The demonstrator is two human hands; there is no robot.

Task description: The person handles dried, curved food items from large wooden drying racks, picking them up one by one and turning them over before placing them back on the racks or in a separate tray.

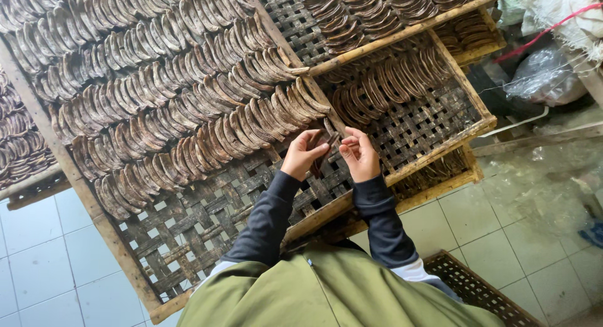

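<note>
The left hand (303,152) and the right hand (360,154) meet over the near edge of a big woven tray (188,233) with a wooden frame. Between them they hold a dark, thin curved pod (321,154), the fingers of both hands clamped on it from either side. The pod sits just above the tray's bare lattice, close to the frame rail that divides it from a second tray (433,123) on the right. Rows of curved brown pods (182,107) overlap across the upper part of the big tray; the row nearest the hands ends just beside the left hand. The second tray carries a short row of pods (389,82) near its far side. More trays lie stacked beneath and beyond it. Both arms wear dark sleeves (267,220), and an olive garment (326,292) fills the bottom of the view. Pale floor tiles (38,264) show at lower left, and a clear plastic bag (546,76) lies at upper right.
</note>
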